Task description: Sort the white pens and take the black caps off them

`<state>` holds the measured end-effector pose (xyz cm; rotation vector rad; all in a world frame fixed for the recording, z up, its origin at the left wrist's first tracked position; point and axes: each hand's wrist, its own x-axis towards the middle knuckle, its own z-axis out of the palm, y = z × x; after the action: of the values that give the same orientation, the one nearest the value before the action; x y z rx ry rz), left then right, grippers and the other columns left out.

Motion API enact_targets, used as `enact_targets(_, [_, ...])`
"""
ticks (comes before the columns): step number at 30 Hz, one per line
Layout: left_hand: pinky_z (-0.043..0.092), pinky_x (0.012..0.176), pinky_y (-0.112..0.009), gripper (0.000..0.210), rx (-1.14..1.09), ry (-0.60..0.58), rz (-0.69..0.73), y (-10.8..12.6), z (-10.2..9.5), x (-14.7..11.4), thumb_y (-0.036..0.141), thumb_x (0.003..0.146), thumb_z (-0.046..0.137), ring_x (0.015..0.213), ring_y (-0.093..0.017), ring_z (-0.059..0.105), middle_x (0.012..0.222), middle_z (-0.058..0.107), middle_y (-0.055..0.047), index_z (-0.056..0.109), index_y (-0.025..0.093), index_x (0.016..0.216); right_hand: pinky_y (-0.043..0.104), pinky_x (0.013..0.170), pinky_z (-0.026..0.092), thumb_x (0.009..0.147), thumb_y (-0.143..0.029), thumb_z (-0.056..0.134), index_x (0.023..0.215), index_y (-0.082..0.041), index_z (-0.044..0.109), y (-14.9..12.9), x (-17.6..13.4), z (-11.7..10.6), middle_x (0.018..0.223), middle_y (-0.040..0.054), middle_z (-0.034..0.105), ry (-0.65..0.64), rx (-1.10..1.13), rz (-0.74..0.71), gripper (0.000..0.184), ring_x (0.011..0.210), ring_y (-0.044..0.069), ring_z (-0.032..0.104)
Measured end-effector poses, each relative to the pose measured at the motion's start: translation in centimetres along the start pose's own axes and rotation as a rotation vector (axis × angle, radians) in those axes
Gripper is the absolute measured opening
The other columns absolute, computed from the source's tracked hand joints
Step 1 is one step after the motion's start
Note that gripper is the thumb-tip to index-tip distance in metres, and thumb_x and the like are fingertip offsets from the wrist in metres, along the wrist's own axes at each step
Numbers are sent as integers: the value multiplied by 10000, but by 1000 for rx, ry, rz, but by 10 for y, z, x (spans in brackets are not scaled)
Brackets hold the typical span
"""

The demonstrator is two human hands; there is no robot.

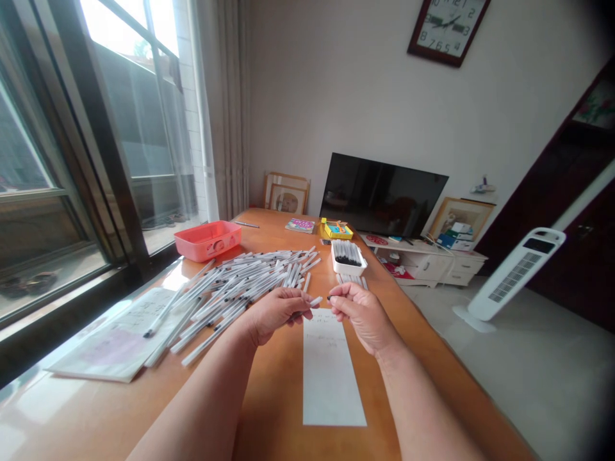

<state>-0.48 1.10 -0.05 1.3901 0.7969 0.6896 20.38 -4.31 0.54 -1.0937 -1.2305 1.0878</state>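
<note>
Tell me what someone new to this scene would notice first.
Probably the big heap of white pens, many with black ends, spread over the left side of the wooden table. Next, the two hands close together at the centre: the left hand holding a white tube, the right hand pinching a small black piece. Then the large black television beyond the table.

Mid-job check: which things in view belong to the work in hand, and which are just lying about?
In the work, apparently:
white tube in left hand
small black piece in right hand
loose tubes
white tub of tubes
pink basket, possibly

Apparently just about:
booklet
television
wall clock
tower fan
</note>
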Motion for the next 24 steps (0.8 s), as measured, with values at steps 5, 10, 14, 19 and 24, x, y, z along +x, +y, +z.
enact_targets(5, [342,590,-255,265,-1,-20,7,-2,1,0,346,775,678,646,-125,526,814,719,-69,756,155,940,274,618,446,795,-280,706,902,-177,649,-3,-2,2,737,2,642,-6,-68,-13,159,669,134,562])
enact_targets(10, [343,592,-258,284,15,-32,9,-3,1,2,364,781,680,652,-129,527,817,718,-75,757,151,952,269,602,450,782,-276,703,885,-176,650,-3,-2,4,724,1,647,-13,-105,-3,152,669,137,571])
enact_targets(14, [346,591,-260,287,33,-37,12,-4,2,2,372,773,686,655,-132,525,818,715,-77,758,145,933,273,614,460,780,-280,702,892,-182,656,1,0,3,752,6,665,-26,-109,-10,156,683,139,582])
enact_targets(19, [348,588,-261,276,38,-32,15,-2,3,0,377,762,685,650,-131,527,810,714,-73,760,151,900,275,612,467,769,-300,715,892,-191,662,4,1,3,787,12,673,-19,-140,-20,173,686,142,581])
enact_targets(24, [345,585,-261,254,44,-28,8,-1,3,-1,369,763,683,640,-127,522,801,715,-65,755,158,885,275,619,470,778,-301,709,898,-191,662,5,1,3,770,8,661,-30,-156,-24,169,692,146,584])
